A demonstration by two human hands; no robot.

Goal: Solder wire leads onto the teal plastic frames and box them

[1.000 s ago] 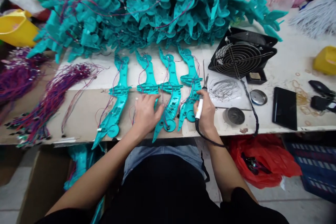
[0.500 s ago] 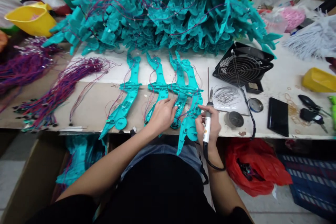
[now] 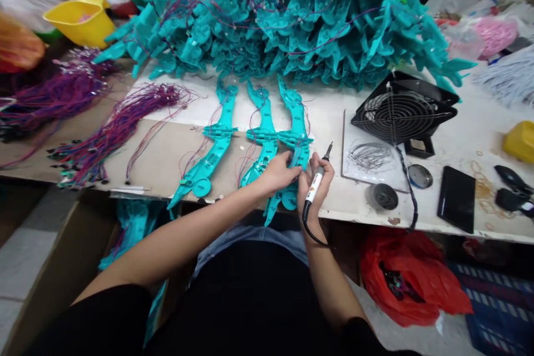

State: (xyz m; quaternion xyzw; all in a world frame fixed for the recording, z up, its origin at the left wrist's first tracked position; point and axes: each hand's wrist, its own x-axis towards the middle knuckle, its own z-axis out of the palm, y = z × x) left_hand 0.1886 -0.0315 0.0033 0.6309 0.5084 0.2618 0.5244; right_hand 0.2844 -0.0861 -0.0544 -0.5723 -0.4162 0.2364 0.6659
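Observation:
In my right hand [image 3: 319, 178] is a soldering iron [image 3: 316, 186] with a white handle, its metal tip pointing up and away to the right. The fingers of that hand also touch the right edge of a teal plastic piece [image 3: 297, 122] with thin wires along it. My left hand [image 3: 278, 172] is closed on the lower half of the same piece, and its fingertips hide what they pinch there. Two similar teal pieces lie to the left, a middle one [image 3: 267, 117] partly behind my left hand and a far-left one [image 3: 214, 150].
A large heap of teal pieces [image 3: 292, 22] fills the back. Wire bundles [image 3: 120, 128] lie left. On the right are a black fan [image 3: 403, 111], a solder tin [image 3: 384, 197], a phone [image 3: 456, 198] and pliers [image 3: 511, 178]. A red bag [image 3: 413, 278] sits below the table edge.
The rightmost teal piece has shifted left onto its neighbour's place, so three rows show instead of four. Both hands came closer together, the soldering iron moving with my right hand. The view swung slightly left.

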